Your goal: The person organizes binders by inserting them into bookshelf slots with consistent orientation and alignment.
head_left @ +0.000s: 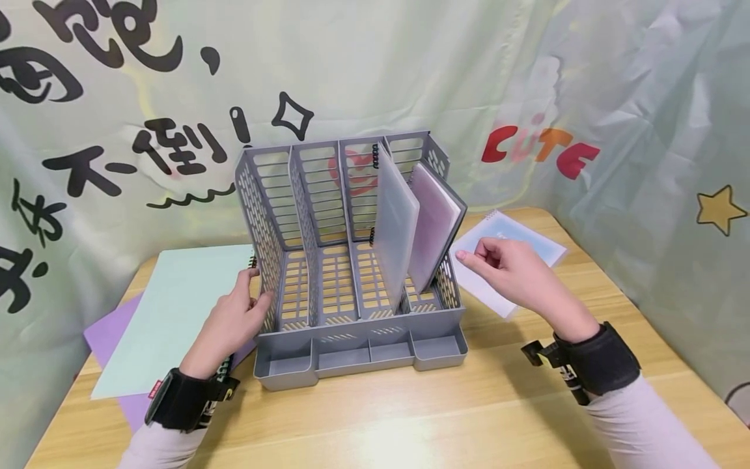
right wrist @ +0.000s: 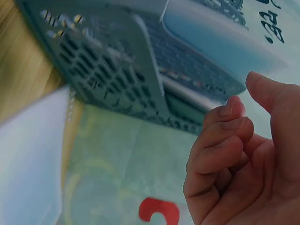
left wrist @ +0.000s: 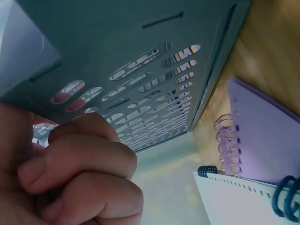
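Note:
A grey desk file rack (head_left: 362, 333) with slotted walls stands upright on the table. My left hand (head_left: 231, 322) grips the front edge of its left side wall; in the left wrist view, curled fingers (left wrist: 101, 173) lie against that wall. A notebook with a translucent cover and black spiral (head_left: 395, 221) stands in the third compartment from the left. In the rightmost one leans a pinkish notebook (head_left: 430, 225) with a dark back. My right hand (head_left: 512, 270) hovers just right of the rack, its fingers loosely bent with nothing between them.
Left of the rack lie a pale green spiral notebook (head_left: 170, 319) and a purple notebook (head_left: 111, 322) partly under it. A blue-and-white notebook (head_left: 527, 234) lies at the right, below my right hand. Printed fabric (head_left: 381, 71) hangs behind the wooden table (head_left: 398, 417).

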Motion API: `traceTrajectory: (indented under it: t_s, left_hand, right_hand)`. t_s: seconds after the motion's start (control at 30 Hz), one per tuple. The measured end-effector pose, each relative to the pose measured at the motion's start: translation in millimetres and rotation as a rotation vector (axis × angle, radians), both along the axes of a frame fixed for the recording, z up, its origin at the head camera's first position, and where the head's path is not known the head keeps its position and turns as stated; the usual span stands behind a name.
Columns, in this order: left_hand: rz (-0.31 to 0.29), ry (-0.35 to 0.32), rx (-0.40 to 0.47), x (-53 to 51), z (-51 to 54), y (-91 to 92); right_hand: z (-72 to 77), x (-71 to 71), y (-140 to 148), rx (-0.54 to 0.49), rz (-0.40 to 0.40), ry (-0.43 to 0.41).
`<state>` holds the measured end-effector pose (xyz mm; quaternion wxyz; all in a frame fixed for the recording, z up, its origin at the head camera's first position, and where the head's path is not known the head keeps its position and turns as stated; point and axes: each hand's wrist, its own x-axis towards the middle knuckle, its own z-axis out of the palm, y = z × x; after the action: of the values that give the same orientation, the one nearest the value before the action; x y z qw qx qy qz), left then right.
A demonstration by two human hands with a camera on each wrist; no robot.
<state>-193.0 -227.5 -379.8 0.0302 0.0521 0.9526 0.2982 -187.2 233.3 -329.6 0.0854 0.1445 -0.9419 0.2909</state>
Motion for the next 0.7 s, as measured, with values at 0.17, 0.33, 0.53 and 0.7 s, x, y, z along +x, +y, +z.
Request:
traceTrajectory:
  t_s: [0.17, 0.33, 0.53, 0.7]
  left_hand:
    - [0.002, -0.009, -0.025, 8.2, -0.8, 0.8]
    - [-0.003, -0.03, -0.029, 13.0, -1.2, 1.5]
    - [0.003, -0.041, -0.049, 12.0, -4.3, 1.0]
    - [0.012, -0.061, -0.045, 10.7, -6.2, 2.0]
  right_hand:
    - [-4.1, -2.8, 19, -0.001, -0.042, -0.025]
    - [-11.8, -11.9, 41, 0.037, -0.115, -0.077]
    - [-27.9, -30.1, 73, 0.072, -0.185, -0.191]
    - [-38.0, -41.9, 98, 0.086, -0.211, -0.273]
